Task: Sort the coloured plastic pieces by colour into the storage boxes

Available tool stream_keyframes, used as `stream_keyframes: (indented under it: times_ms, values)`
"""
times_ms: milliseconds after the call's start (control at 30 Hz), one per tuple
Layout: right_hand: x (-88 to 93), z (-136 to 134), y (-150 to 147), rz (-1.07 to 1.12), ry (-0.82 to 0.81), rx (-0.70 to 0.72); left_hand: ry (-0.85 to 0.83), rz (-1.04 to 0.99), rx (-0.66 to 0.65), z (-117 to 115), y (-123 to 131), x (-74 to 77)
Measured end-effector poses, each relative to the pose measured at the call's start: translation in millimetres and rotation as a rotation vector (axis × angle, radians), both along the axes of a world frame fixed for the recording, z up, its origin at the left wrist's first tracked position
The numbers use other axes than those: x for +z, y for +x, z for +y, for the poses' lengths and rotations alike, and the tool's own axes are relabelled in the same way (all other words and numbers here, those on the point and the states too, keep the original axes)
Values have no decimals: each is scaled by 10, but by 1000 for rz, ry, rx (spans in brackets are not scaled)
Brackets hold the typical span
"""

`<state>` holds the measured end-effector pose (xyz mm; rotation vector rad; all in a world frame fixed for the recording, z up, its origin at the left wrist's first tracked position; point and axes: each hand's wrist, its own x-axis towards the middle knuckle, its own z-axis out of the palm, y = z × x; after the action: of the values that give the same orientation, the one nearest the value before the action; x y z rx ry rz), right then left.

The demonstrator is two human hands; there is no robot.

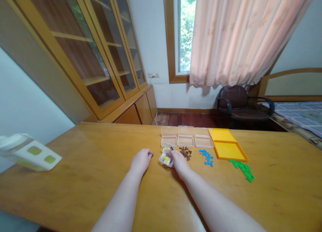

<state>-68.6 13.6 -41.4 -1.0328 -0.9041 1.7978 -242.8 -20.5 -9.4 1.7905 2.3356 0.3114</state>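
My right hand (179,162) grips a small clear plastic box (163,163) by its right side, tilted just above the table. A few yellow and whitish bits show in or through the box, too small to name. To its left, my left hand (141,160) is closed low over the table, fingers curled in; whether anything is between them is hidden. Right of my right hand lie a pile of small brown pieces (186,152), scattered blue pieces (207,158) and a green heap (243,170).
Open clear cases (186,141) stand in a row along the far part of the wooden table (100,178). An open yellow-orange case (230,150) is at their right. A white carton with green patches (31,154) stands far left. Beyond is an office chair (235,101).
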Motion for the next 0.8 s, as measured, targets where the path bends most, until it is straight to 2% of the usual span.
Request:
stream_keyframes:
  times_ms: [300, 400, 500, 600, 667, 700, 800]
  values:
    - [13, -2, 16, -3, -3, 18, 4, 40, 8, 12, -20, -20]
    - [27, -10, 15, -9, 2, 9, 149, -40, -9, -17, 17, 53]
    - [38, -20, 20, -8, 13, 11, 339, -179, -112, -73, 154, 152]
    - [41, -25, 29, -6, 58, 20, 342, -282, -307, -122, 306, 209]
    - [38, -24, 32, -1, 78, 24, 327, -304, -376, -129, 326, 221]
    - [36, -23, 31, 1, 71, 25, 334, -303, -362, -124, 298, 224]
    - [29, -14, 22, 8, 13, 21, 404, -264, -160, -95, 83, 233]
